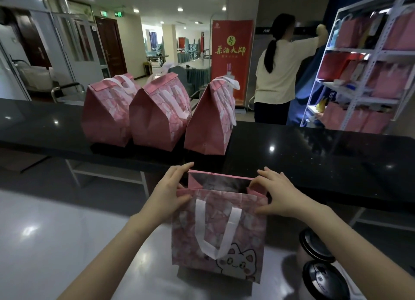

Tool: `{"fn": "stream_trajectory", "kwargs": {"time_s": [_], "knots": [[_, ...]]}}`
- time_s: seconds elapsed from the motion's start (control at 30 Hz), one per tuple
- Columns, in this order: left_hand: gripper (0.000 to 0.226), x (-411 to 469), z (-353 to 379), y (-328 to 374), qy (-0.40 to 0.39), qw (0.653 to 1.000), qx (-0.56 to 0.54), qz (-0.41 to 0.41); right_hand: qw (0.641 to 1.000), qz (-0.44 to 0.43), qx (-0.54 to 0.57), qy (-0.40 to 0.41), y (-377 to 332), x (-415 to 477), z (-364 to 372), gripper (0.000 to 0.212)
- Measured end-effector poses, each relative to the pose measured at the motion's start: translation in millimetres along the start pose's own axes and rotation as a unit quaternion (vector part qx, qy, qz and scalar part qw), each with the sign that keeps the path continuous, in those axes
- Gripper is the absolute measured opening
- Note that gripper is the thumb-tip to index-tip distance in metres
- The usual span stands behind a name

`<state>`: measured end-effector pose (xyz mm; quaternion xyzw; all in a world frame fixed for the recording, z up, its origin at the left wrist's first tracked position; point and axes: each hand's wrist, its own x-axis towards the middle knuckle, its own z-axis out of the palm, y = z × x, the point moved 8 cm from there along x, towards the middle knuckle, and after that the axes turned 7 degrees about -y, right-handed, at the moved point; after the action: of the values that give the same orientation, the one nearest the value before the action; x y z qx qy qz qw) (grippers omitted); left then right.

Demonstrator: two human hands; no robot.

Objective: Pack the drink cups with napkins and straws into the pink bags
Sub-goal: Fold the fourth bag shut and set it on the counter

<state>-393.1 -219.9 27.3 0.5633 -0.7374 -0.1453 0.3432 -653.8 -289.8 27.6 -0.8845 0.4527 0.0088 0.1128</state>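
Packing under way. The left grip (167,191) and the right grip (278,194) each pinch one side of the rim of the open pink bag (217,232), which stands between them on the pale table (67,232); its interior is too dark to read. Beyond the grips, three folded-shut bags (159,117) stand on the black table (314,156), judged finished. Below the right grip, two lidded cups (314,248) remain unpacked; no napkins or straws show.

The left hand (167,190) and right hand (281,198) hold the top rim of an open pink bag (217,236), fingers (261,183) pinching either side of its mouth. Beyond the fingers, three closed pink bags (157,117) stand on the black surface (314,156). Two black-lidded cups (323,277) sit right of and nearer than the right fingers.
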Motion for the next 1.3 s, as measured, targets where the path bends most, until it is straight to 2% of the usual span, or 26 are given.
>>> {"fn": "stream_trajectory", "kwargs": {"time_s": [0.23, 0.37, 0.43, 0.63, 0.73, 0.83, 1.03, 1.17, 1.3], "knots": [[0.078, 37.1, 8.1, -0.3, -0.034, 0.99, 0.134, 0.0, 0.999, 0.022, 0.015, 0.032, 3.5, 12.8, -7.6, 0.053], [0.076, 51.1, 15.0, -5.5, -0.092, 0.987, 0.13, -0.027, 0.997, 0.037, 0.031, 0.054, 6.4, 15.2, -6.3, 0.053], [0.068, 54.1, 13.8, -6.3, -0.093, 0.986, 0.141, -0.016, 0.996, 0.04, 0.04, 0.071, 6.2, 13.7, -3.8, 0.05], [0.034, 38.2, 12.3, -9.6, -0.056, 0.998, 0.042, -0.004, 0.985, 0.051, 0.087, 0.138, 4.3, 0.1, 5.4, 0.043], [0.033, 26.9, 12.7, -8.9, -0.012, 1.0, -0.002, -0.016, 0.983, 0.045, 0.098, 0.147, -0.1, -2.6, 11.2, 0.042], [0.025, 15.7, 10.9, -15.7, 0.003, 0.993, -0.105, -0.057, 0.983, 0.046, 0.105, 0.141, -0.8, -3.1, 13.9, 0.04], [0.038, -0.2, 6.3, -28.4, -0.057, 0.972, -0.201, -0.106, 0.986, 0.035, 0.112, 0.121, -5.1, -5.0, 16.9, 0.038], [0.036, -6.1, 5.7, -25.9, -0.093, 0.965, -0.22, -0.107, 0.987, 0.034, 0.107, 0.112, -6.8, -7.8, 19.7, 0.037], [0.031, -9.7, 2.6, -24.4, -0.051, 0.983, -0.145, -0.098, 0.989, 0.027, 0.09, 0.117, -11.2, -11.0, 20.8, 0.035]]}}
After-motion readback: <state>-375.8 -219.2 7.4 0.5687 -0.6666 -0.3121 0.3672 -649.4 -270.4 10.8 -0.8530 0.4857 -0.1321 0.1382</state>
